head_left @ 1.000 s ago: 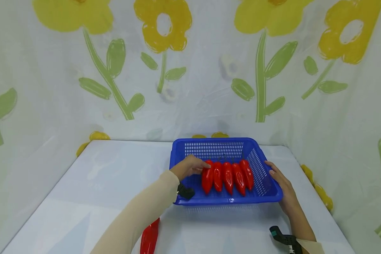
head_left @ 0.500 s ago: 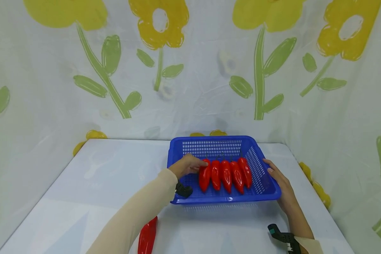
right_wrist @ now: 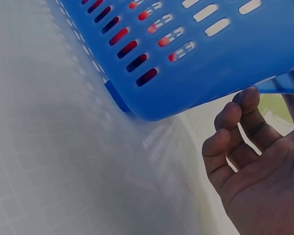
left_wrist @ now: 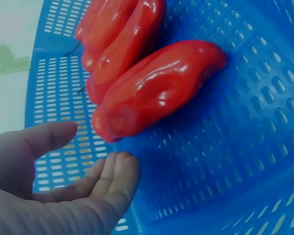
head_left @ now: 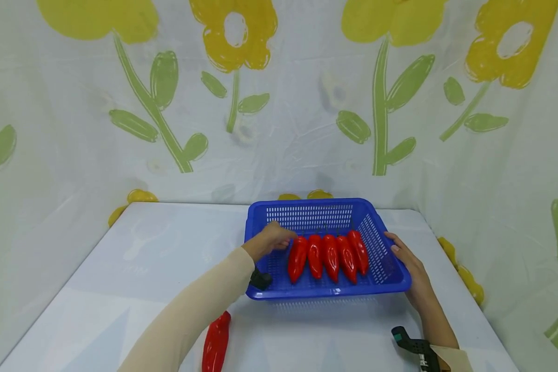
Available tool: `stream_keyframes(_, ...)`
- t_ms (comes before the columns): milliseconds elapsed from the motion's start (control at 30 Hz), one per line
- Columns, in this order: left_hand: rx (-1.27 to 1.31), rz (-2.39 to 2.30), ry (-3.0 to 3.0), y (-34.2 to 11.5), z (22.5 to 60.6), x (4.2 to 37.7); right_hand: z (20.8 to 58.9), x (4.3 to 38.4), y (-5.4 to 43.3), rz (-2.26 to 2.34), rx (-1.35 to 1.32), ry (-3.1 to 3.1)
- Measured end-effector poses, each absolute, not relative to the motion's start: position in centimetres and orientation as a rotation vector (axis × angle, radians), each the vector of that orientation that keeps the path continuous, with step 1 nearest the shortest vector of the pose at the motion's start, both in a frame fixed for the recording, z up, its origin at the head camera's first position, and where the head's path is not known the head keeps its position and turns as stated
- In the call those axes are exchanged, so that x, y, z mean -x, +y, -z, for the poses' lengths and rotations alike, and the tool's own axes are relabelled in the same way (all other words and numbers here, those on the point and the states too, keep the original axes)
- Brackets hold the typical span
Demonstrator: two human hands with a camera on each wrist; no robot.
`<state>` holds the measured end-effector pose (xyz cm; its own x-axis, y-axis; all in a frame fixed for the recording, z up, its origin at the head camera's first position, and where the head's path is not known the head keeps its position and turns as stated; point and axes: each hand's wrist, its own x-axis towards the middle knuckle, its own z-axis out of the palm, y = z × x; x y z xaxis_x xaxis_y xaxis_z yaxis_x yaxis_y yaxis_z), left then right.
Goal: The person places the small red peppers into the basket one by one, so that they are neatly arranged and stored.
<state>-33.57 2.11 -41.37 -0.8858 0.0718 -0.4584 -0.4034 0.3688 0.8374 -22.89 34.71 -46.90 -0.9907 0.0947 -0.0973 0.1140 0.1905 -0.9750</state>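
Observation:
A blue slotted plastic basket [head_left: 307, 295] holds several glossy red chili peppers lying side by side. My left hand [head_left: 270, 241] is inside it, just left of the leftmost chili pepper [head_left: 298, 261]. In the left wrist view, a gap shows between that hand's thumb and relaxed fingers [left_wrist: 121, 171], near the stem end of the closest pepper [left_wrist: 161, 88]; nothing is held. My right hand [head_left: 414, 274] grips the basket's right side, thumb at the rim. Its fingers [right_wrist: 228, 117] bend up under the rim in the right wrist view.
One more red chili pepper [head_left: 216, 342] lies on the white table [head_left: 121, 289] at the front, partly behind my left sleeve [head_left: 190, 315]. A flower-printed curtain [head_left: 297, 144] hangs behind the table and along its sides.
My left hand has let go of the leftmost chili pepper and drawn back slightly to the left. That pepper now lies slanted in the row. My right hand stays on the basket.

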Motion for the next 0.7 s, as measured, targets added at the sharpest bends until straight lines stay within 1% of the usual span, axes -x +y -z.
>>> stream_keyframes(333, 0.086, -1.89, 1.863, 0.4, 38.9, 33.6, 47.0, 22.7, 34.6, 1.996, -0.168, 2.403)
stream_keyframes(700, -0.09, -2.036, 1.807, -3.3, 37.0, 31.4, 46.9, 22.6, 34.4, 2.007, -0.167, 2.408)
